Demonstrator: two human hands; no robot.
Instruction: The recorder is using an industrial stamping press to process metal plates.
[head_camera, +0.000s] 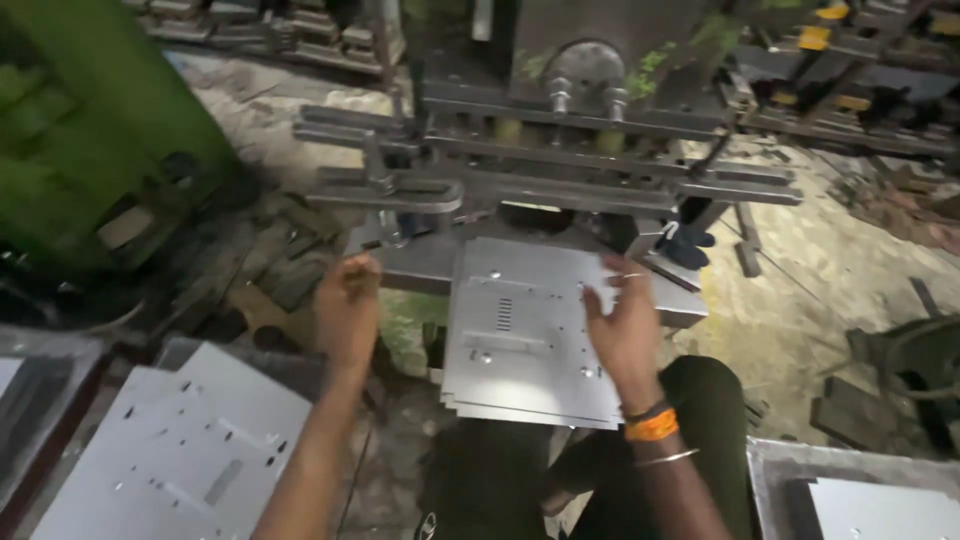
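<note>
We see right hand (622, 325) open, fingers spread, resting on right edge of top punched metal sheet (520, 335), stack lying on press table (420, 262) front edge. Left hand (347, 305) loosely curled, empty, hovering just left of stack. Second sheet pile (180, 455) lower left.
</note>
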